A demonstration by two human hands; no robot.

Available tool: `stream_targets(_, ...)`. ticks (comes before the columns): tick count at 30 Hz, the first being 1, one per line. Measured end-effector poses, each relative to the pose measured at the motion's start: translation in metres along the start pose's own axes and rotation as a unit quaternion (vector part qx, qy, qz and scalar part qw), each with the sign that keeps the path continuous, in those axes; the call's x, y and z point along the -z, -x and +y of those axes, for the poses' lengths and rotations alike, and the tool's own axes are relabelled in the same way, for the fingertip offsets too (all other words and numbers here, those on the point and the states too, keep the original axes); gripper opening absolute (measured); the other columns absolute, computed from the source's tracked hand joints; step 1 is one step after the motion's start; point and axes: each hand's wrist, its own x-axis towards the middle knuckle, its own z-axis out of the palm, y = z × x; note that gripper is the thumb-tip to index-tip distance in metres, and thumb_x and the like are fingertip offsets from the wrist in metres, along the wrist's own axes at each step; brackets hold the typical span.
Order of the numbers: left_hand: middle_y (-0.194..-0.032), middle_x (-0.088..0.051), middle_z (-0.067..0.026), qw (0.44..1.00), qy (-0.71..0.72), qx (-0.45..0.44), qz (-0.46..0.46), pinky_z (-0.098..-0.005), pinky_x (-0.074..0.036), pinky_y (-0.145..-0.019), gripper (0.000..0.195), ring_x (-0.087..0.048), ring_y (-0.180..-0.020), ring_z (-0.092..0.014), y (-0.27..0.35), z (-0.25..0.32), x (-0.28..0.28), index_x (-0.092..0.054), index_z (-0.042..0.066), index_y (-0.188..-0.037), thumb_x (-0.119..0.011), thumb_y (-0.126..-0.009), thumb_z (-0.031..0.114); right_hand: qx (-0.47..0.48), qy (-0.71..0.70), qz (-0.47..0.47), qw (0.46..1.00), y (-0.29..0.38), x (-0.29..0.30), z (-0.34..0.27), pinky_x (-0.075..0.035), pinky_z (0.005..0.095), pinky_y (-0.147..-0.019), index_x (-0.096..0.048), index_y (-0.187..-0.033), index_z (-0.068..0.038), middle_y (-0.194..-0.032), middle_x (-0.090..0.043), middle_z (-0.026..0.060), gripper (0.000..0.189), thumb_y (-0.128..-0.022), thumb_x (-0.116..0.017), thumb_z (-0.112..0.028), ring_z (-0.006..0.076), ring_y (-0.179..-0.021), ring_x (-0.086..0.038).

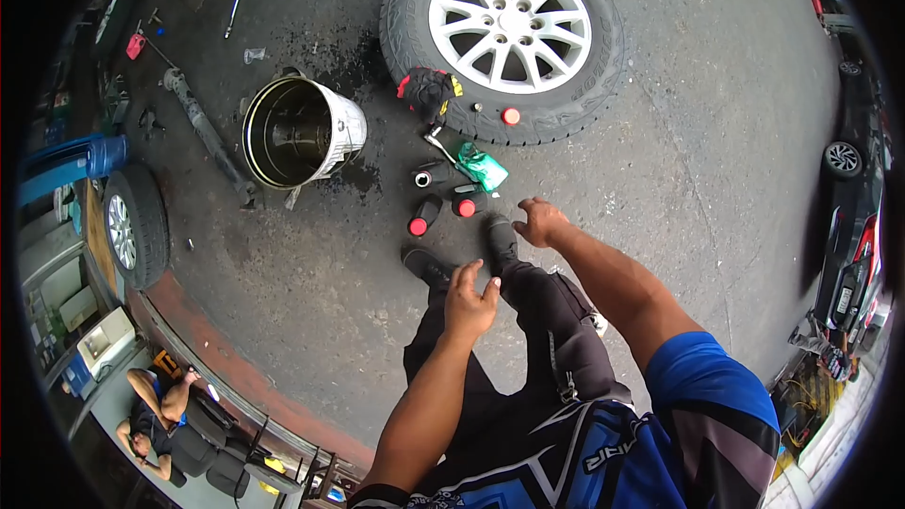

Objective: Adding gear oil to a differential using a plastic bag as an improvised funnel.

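My left hand (pixel 469 305) is in front of me, empty, its fingers and thumb apart. Reaching further forward, my right hand (pixel 543 223) also holds nothing and has curved, parted fingers. Ahead of my shoes stand two dark bottles with red caps, one on the left (pixel 418 225) and one on the right (pixel 466 207). Behind them is an uncapped dark bottle (pixel 423 179). A green plastic bag (pixel 483 167) lies beside a ratchet wrench (pixel 441 145). On the flat-lying wheel (pixel 580 95) rest a loose red cap (pixel 510 116), a small metal part (pixel 478 107) and a bunched black-and-red glove or cloth (pixel 427 95).
A large oil-stained bucket (pixel 346 129) stands left of the bottles, near a metal shaft (pixel 205 131). Another wheel (pixel 152 226) stands upright at the left. A person (pixel 159 431) sits at lower left. A dark car (pixel 852 226) is parked at the right.
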Motion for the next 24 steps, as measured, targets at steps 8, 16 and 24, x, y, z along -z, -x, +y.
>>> stream_targets(8,-0.115,-0.062,-0.0104,0.976,0.147,0.163,-0.001,-0.0309,-0.046,-0.092,0.045,-0.060,-0.104,-0.018,0.061,-0.098,0.013,-0.054,0.000,-0.126,-0.073,-0.087,0.014,-0.006,0.008,0.039,0.999,-0.174,-0.078,-0.001,-0.041,0.0421,-0.107,-0.057,-0.132,-0.012,-0.142,-0.045,0.0145,0.052,-0.087,-0.064,-0.036,0.0357,-0.131,-0.045)
stream_targets(16,-0.114,-0.062,-0.0110,0.946,0.171,0.275,0.017,-0.0319,-0.046,-0.090,0.044,-0.060,-0.103,-0.019,0.079,-0.171,-0.018,-0.054,0.000,-0.124,-0.073,-0.087,0.015,0.052,0.150,-0.018,0.987,-0.318,-0.134,0.010,-0.045,0.0415,-0.102,-0.065,-0.122,-0.013,-0.135,-0.054,0.0188,0.038,-0.086,-0.056,-0.023,0.0345,-0.123,-0.054)
stream_targets(24,-0.111,-0.062,-0.0181,0.980,0.145,0.140,0.002,-0.0357,-0.051,-0.088,0.046,-0.063,-0.099,-0.029,0.024,-0.146,-0.030,-0.055,-0.003,-0.120,-0.075,-0.082,0.014,0.122,0.048,0.097,0.987,-0.220,-0.108,0.041,-0.049,0.0434,-0.093,-0.065,-0.102,-0.008,-0.112,-0.060,0.0188,0.024,-0.081,-0.055,-0.005,0.0375,-0.109,-0.059)
